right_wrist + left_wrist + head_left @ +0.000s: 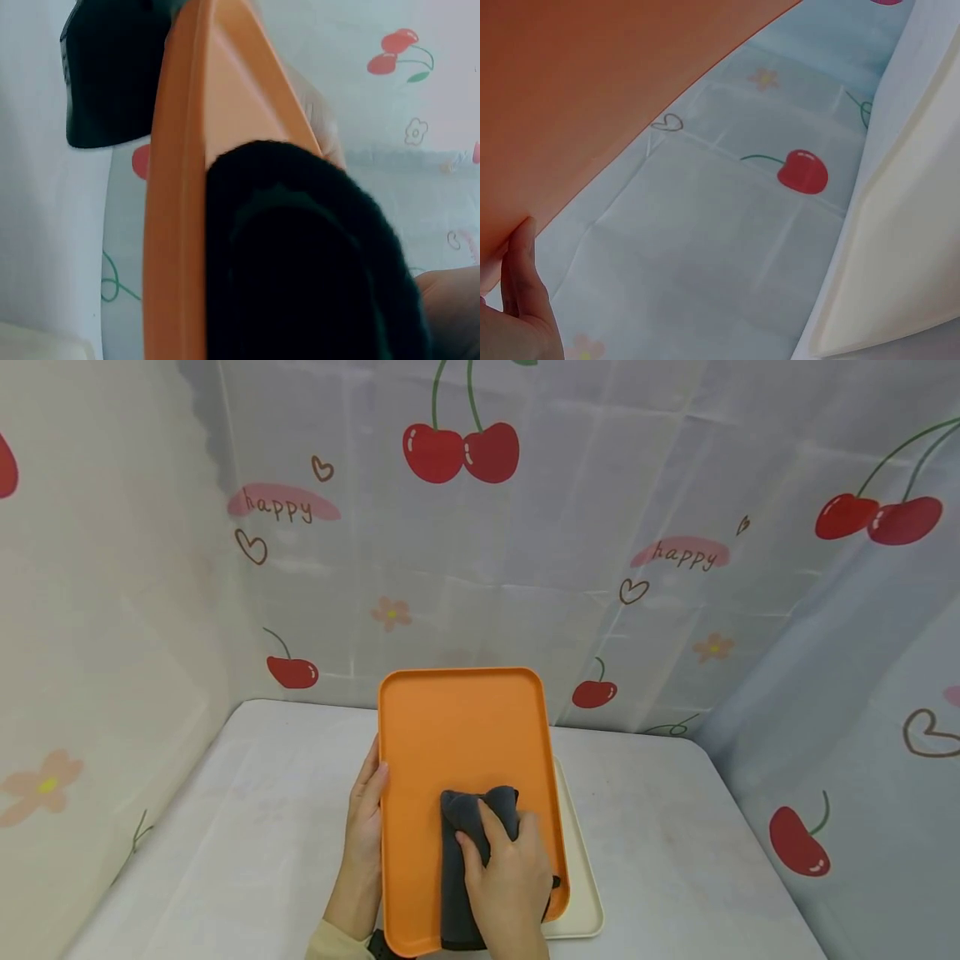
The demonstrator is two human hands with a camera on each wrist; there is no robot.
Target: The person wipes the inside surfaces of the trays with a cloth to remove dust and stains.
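An orange rectangular tray (457, 735) is held up, tilted, in the middle of the head view. My left hand (365, 810) grips its left edge, thumb on the rim and fingers behind; in the left wrist view the fingers (526, 262) press the tray's underside. My right hand (513, 877) pinches a bunched dark grey cloth (461, 893) against the lower part of the tray's inner face. Part of the cloth hangs down past the lower rim. In the right wrist view the cloth and a large dark shape hide much of the tray (176, 247).
A cream tray (581, 877) lies on the white table (660, 827) behind and right of the orange one, partly covered by it. A curtain (487, 543) printed with cherries and hearts encloses the back and sides. A dark band (381, 946) is on the left wrist.
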